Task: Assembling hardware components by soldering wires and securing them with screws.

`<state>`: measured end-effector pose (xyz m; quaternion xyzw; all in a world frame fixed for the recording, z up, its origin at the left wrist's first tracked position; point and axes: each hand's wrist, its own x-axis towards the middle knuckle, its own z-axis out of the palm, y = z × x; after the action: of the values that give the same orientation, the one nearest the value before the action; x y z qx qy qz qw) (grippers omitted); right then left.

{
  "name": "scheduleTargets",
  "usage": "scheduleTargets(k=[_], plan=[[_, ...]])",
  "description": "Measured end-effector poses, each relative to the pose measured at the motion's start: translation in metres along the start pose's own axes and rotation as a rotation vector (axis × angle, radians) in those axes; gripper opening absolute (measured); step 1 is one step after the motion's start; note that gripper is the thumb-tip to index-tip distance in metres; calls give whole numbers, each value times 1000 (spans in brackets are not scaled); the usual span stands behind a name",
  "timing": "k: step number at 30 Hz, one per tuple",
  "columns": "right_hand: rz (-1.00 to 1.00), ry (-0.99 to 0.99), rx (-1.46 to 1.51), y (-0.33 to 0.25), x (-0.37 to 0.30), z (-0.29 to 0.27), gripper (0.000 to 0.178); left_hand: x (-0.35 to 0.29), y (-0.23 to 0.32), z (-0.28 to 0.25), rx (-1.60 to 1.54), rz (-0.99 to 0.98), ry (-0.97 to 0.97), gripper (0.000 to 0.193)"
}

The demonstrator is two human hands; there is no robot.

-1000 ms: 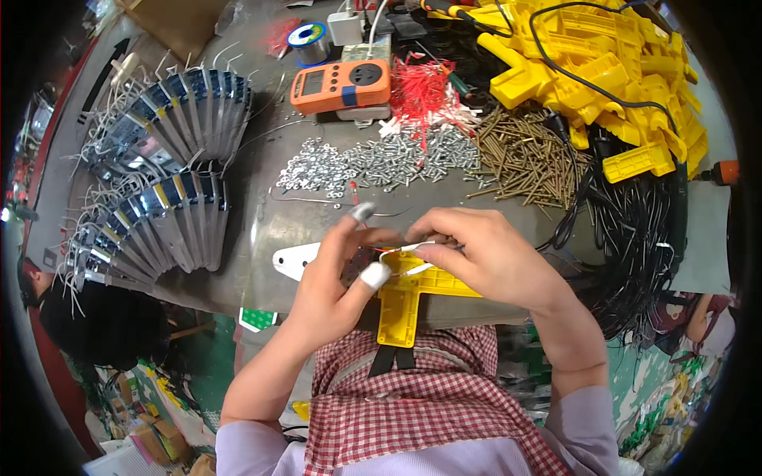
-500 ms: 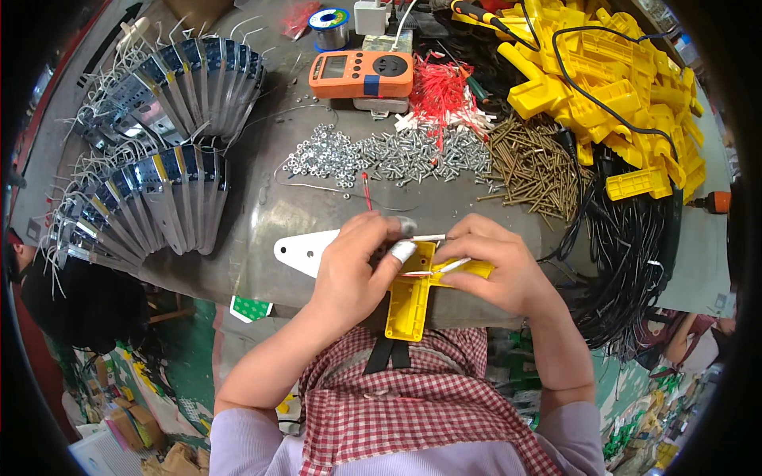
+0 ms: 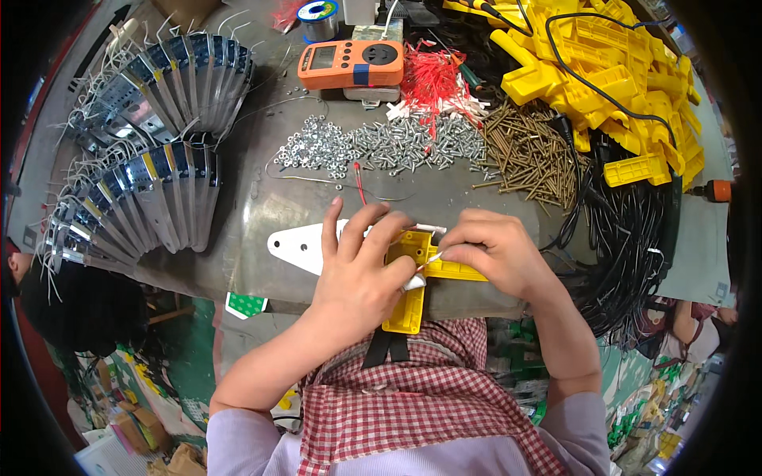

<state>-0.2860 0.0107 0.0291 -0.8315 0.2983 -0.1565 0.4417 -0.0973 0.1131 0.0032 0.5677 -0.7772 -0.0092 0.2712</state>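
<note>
A yellow plastic housing (image 3: 406, 311) lies open side up in front of me, against the bench's near edge. One arm of it runs right under my right hand. My right hand (image 3: 498, 252) is closed in a pinch on a thin wire with a white sleeve (image 3: 432, 259). Over the housing's left part, my left hand (image 3: 357, 274) has its thumb and forefinger together at the same wire's lower end, a white wrap on the digit there. Its other fingers spread across a white pointed plate with holes (image 3: 298, 249). A second white-sleeved wire (image 3: 429, 228) crosses the housing's far side.
Beyond my hands lie nuts (image 3: 317, 148), silver screws (image 3: 417, 145) and long brass-coloured screws (image 3: 528, 155). An orange meter (image 3: 349, 65) stands behind, near red wires (image 3: 432, 83). Yellow housings (image 3: 611, 87) and black cables (image 3: 627, 238) crowd the right; metal plates (image 3: 171, 190) fan out left.
My left hand has turned, with its outer fingers spread over the white plate and its thumb lower. My right hand has shifted slightly, still pinching. The whole view has shifted a little.
</note>
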Motion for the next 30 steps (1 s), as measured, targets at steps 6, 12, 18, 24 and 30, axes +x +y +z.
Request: scheduleTargets(k=[6,12,18,24,30], plan=[[37,-37,51,3,-2,9,16,1,4,7,-54,-93,103,22],[-42,217,-197,16,8,20,19,-25,11,6,133,17,103,16],[16,64,-98,41,39,-5,18,-14,9,8,152,74,120,12],[-11,369,-1539,77,124,-68,34,1,10,11,-5,19,63,18],[-421,542,-1396,107,140,-72,14,5,9,16,23,-2,72,22]])
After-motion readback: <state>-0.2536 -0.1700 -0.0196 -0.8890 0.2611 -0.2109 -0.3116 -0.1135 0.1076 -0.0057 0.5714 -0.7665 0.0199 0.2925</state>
